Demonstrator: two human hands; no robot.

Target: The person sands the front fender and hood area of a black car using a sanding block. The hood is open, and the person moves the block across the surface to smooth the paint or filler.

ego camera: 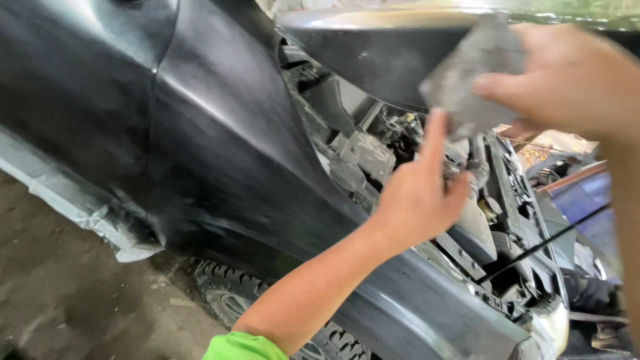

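My right hand point(567, 80), at the top right, pinches a grey, dusty square sheet point(467, 73) that looks like sandpaper and holds it in front of the raised black hood point(373, 53). My left hand point(420, 197) reaches up from a green sleeve point(243, 348). Its index finger points up and touches the sheet's lower edge, the thumb stands apart, and it grips nothing. Both hands hover above the open engine bay point(493, 227) of a dark car.
The car's dull, sanded front fender point(227, 147) fills the middle, with the door point(73, 87) to its left. Masking paper point(73, 200) hangs along the lower body. A knobbly tyre point(233, 300) sits below the fender on a dirty concrete floor point(60, 293). A thin prop rod point(553, 237) crosses the engine bay.
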